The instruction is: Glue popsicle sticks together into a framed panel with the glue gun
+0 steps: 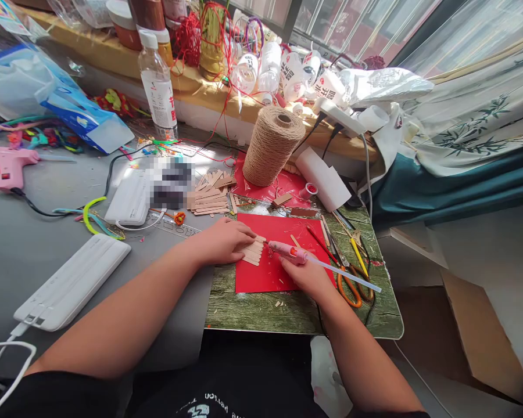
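On a red sheet (265, 281) lies a row of flat wooden craft sticks (253, 253), side by side. My left hand (220, 241) holds this row at its left end, fingers across the top and thumb at the near side. In my right hand (307, 276) is a pink hot glue gun (287, 251), its nozzle pointing left at the upper right corner of the sticks. A long translucent glue stick (348, 273) juts out of the gun's back. Whether the nozzle touches the sticks I cannot tell.
Scissors (348, 290) with orange handles and a yellow pen (358, 255) lie right of the sheet. Behind stand a twine spool (273, 145) and loose craft sticks (209, 200). Power banks (74, 281), a second pink glue gun (9, 165) and a bottle (157, 87) are leftward.
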`<state>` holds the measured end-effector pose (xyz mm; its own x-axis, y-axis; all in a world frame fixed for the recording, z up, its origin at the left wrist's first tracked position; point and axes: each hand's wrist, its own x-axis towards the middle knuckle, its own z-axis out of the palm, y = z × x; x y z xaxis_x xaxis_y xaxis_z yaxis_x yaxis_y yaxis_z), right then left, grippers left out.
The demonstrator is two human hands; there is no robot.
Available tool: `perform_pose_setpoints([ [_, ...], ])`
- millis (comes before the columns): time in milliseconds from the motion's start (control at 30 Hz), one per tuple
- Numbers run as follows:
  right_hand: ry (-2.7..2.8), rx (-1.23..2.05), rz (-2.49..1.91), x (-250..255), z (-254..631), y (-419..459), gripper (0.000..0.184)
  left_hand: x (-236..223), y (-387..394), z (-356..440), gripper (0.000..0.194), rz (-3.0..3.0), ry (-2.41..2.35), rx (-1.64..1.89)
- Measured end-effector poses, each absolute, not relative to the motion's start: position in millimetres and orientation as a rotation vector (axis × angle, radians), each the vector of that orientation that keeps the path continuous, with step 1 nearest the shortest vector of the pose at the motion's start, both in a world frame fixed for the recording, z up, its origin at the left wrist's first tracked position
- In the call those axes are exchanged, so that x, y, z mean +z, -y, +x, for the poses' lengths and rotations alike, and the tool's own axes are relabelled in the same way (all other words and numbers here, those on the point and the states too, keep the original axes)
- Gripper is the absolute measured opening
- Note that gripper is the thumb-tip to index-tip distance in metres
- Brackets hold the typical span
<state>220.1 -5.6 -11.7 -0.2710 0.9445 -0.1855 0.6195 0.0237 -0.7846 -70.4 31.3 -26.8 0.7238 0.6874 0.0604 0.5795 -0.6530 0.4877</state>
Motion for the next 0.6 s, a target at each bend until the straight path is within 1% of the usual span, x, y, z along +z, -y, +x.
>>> perform_pose_setpoints([
  [400,1.920,1.024,-1.778,-5,215,8,0.034,-21,-30,-69,0.031,2.466,-0.977,0.308],
  [600,1.858,1.097,-1.793,0,211,8,0.039,-20,-30,-69,0.032,2.469,-0.975,0.301],
])
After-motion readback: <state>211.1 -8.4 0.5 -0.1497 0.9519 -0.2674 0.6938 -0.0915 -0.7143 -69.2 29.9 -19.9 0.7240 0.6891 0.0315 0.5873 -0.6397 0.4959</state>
